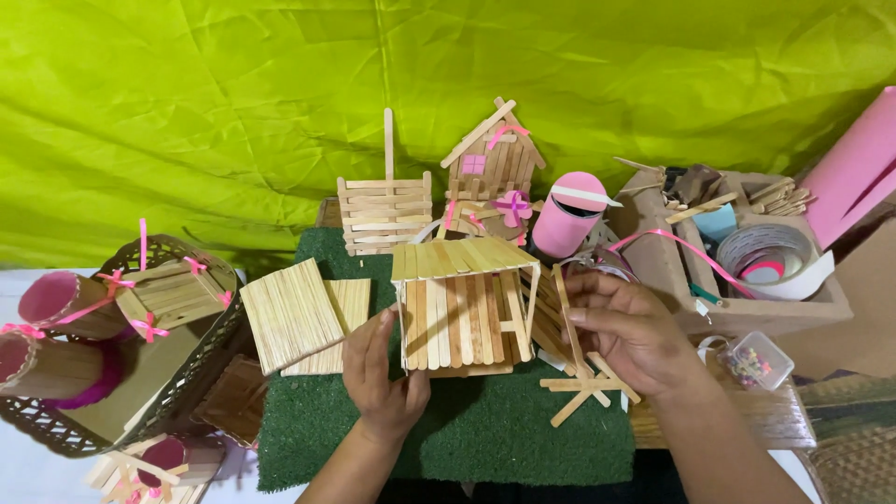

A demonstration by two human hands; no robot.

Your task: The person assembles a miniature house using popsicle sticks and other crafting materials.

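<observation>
While the left hand point(381, 373) steadies its wall and the right hand point(627, 329) pinches a loose stick point(567, 317), the craft-stick hut point(464, 308) stands on green turf point(485, 429): light, stiff, glue-fragile; best gripped at wall edges.

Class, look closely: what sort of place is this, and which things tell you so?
Probably a home craft table. Finished stick models such as a small stick house stand about, a wooden box of supplies holds tape and sticks, and a green cloth backdrop hangs behind.
</observation>
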